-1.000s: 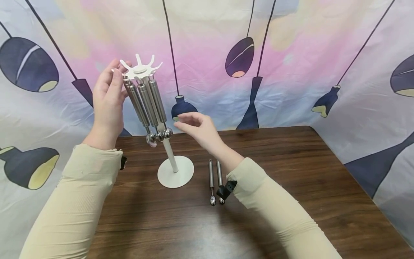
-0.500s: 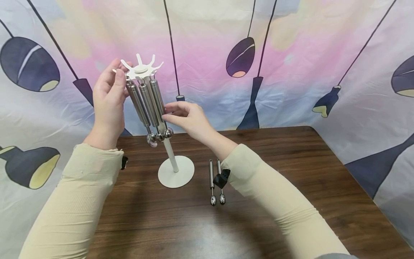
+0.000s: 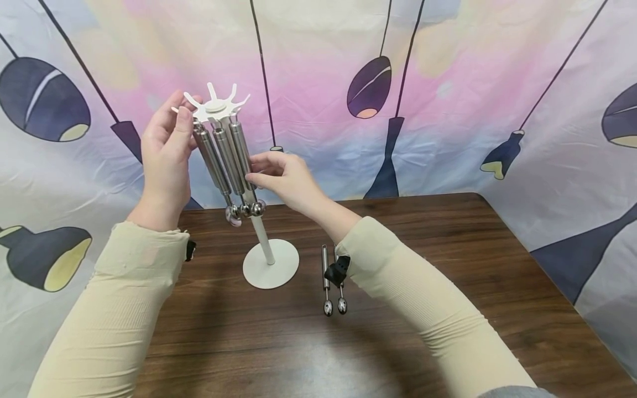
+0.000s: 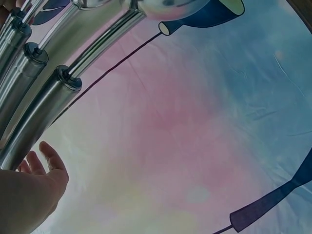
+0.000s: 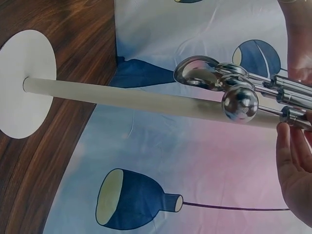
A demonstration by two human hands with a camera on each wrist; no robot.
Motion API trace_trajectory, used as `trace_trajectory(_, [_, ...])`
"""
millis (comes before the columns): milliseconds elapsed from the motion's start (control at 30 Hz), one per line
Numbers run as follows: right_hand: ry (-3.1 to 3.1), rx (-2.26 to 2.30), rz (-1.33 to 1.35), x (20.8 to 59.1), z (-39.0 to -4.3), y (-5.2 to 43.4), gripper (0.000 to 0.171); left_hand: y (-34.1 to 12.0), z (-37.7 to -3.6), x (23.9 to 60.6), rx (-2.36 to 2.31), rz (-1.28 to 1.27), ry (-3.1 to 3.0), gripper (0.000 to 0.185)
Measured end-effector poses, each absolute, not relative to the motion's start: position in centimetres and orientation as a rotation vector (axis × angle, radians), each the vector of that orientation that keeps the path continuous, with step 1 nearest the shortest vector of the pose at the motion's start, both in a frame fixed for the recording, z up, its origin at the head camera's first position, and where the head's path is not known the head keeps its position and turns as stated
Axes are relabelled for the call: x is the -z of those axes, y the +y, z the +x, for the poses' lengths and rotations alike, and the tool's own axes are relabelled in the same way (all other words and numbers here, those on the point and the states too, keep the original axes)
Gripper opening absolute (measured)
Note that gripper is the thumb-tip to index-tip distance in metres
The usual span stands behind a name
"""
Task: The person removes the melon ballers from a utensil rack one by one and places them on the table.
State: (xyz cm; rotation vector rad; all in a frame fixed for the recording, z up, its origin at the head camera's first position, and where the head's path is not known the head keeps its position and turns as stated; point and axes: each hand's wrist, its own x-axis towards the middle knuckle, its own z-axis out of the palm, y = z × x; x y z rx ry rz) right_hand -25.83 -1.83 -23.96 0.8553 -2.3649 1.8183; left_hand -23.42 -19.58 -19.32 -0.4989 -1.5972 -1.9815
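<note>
A white stand [image 3: 216, 106] with curved hooks around its top carries several steel melon ballers, which hang by their handles with the bowls down. My left hand [image 3: 166, 146] holds the stand's top at a left-hand hook, thumb in front and fingers behind. With thumb and fingertips my right hand [image 3: 288, 179] pinches the tube handle of the rightmost hanging melon baller [image 3: 239, 141], low on the handle. Its round bowl [image 5: 240, 104] shows in the right wrist view beside the other bowls. In the left wrist view the hanging handles [image 4: 41, 114] run past the left hand's fingers.
The stand's round white base [image 3: 283, 271] rests on the dark wooden table [image 3: 423, 309]. To its right lie two more melon ballers side by side, a left one [image 3: 325, 276] and a right one [image 3: 342, 305] partly hidden by the wrist camera. A patterned cloth [image 3: 318, 66] hangs behind.
My right hand has moved left to the rightmost hanging melon baller and now pinches its handle. The left hand stays at the top of the stand.
</note>
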Motion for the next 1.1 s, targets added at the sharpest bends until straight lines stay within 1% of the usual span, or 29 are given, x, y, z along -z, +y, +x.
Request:
trace_trajectory(467, [-2.229, -1.876, 0.815, 23.7, -24.8, -1.5, 0.034, -19.9, -23.3, 19.4, 1.936, -0.442, -1.589, 0.049])
trace_trajectory(600, [-2.198, -1.904, 0.812, 23.6, -24.5, -1.3, 0.034, -20.1, -23.4, 19.4, 1.935, -0.464, -1.555, 0.048])
trace_trajectory(767, [-2.163, -1.955, 0.781, 23.7, -24.0, -0.8, 0.034, -20.2, -23.4, 19.3, 1.953, -0.464, -1.546, 0.052])
trace_trajectory(867, [-2.149, -1.973, 0.76, 23.7, -23.4, -0.4, 0.033, -20.0, -23.4, 19.2, 1.94, -0.462, -1.553, 0.045])
trace_trajectory(1000, [-2.131, -1.963, 0.753, 23.8, -22.5, 0.5, 0.03, -19.7, -23.4, 19.1, 1.912, -0.454, -1.563, 0.029])
trace_trajectory(1100, [-2.117, -1.966, 0.752, 24.0, -21.8, 1.1, 0.029, -19.5, -23.4, 19.1, 1.91, -0.427, -1.569, 0.025])
